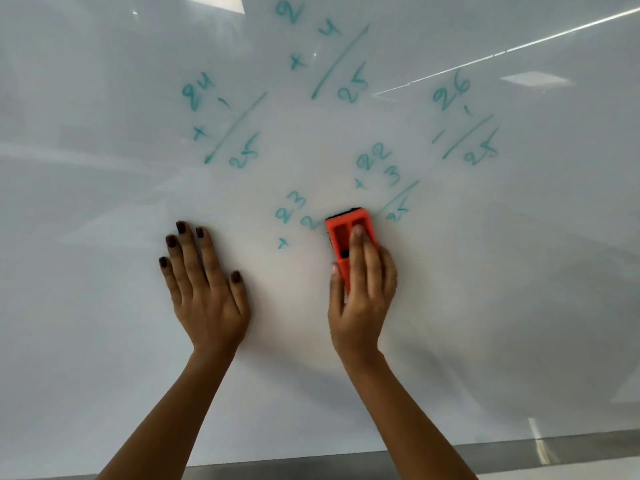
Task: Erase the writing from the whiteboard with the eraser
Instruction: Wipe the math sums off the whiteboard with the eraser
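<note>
A white whiteboard (104, 202) fills the view. Several sums are written on it in teal marker (235, 129), spread over its upper and middle part. My right hand (363, 292) grips an orange eraser (341, 233) with a black felt pad and presses it flat on the board. The eraser sits between the sum "23 x 2" (291, 216) on its left and the sum "22 x 3 / 25" (381, 174) up to its right. Part of the left sum under the eraser is gone. My left hand (204, 289) lies flat on the board, fingers spread, holding nothing.
A grey metal frame edge (450, 455) runs along the bottom of the board. Ceiling lights are mirrored in the glossy surface at the top and right. Below and beside the hands the board bears no writing.
</note>
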Tool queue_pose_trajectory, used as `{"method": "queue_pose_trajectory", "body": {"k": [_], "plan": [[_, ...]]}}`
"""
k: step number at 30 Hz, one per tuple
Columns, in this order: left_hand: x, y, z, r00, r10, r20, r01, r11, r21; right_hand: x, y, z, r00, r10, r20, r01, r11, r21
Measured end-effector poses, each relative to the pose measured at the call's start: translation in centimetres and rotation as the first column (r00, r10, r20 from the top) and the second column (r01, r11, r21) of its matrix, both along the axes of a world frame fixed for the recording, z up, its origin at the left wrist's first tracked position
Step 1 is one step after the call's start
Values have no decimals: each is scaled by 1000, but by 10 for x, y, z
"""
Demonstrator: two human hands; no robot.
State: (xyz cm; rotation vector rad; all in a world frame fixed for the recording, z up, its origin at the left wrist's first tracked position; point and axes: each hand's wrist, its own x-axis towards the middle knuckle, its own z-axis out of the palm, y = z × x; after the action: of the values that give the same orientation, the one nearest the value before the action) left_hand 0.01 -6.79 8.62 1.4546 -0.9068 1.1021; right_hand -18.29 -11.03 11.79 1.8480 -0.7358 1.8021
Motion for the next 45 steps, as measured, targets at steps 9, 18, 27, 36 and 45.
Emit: {"method": "queue_pose_trajectory", "body": {"k": [9,18,27,36,45], "plan": [[0,2,-1,1000,2,7,-1,1000,-13,6,3,20,995,-35,-88,29,997,-66],[0,1,-1,1000,-4,-10,4,1000,-2,14,9,57,986,9,-165,-26,995,-101],[0,2,-1,1000,-4,-5,4,1000,-1,22,18,38,889,-78,-452,-32,972,-231],[0,2,-2,1000,-3,2,3,1000,-3,22,21,42,894,-50,-445,-38,982,-186],[1,1,-4,1000,-6,-4,6,1000,-11,-42,-17,66,984,7,178,-10,1000,17]]}}
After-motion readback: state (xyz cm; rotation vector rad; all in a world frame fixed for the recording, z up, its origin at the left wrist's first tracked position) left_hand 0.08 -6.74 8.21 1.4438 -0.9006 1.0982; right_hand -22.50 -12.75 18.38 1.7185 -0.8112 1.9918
